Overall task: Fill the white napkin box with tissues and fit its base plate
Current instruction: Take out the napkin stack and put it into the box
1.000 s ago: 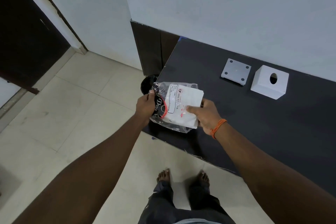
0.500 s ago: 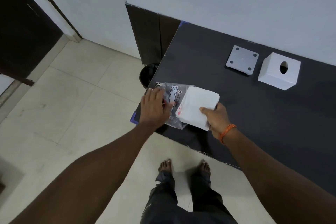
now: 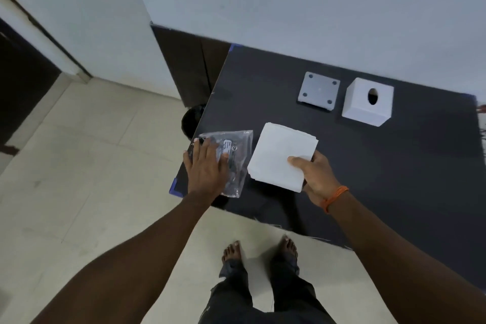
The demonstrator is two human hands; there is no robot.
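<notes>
My right hand (image 3: 317, 175) grips a white stack of tissues (image 3: 280, 156) by its near right corner, just above the dark table (image 3: 394, 179). To its left, my left hand (image 3: 206, 169) lies flat with spread fingers on the clear plastic wrapper (image 3: 236, 155), pressing it onto the table's near left corner. At the back right stands the white napkin box (image 3: 366, 104), its round hole facing up. The grey square base plate (image 3: 318, 91) lies just left of the box, with dark dots at its corners.
The table's left edge runs beside a tiled floor (image 3: 79, 152). A black bin (image 3: 192, 119) sits on the floor under that edge. A white wall (image 3: 315, 8) backs the table. My bare feet (image 3: 260, 250) stand at the table's near edge.
My right hand has pulled the tissue stack out of the wrapper and to the right. My left hand has laid the emptied wrapper flat on the table.
</notes>
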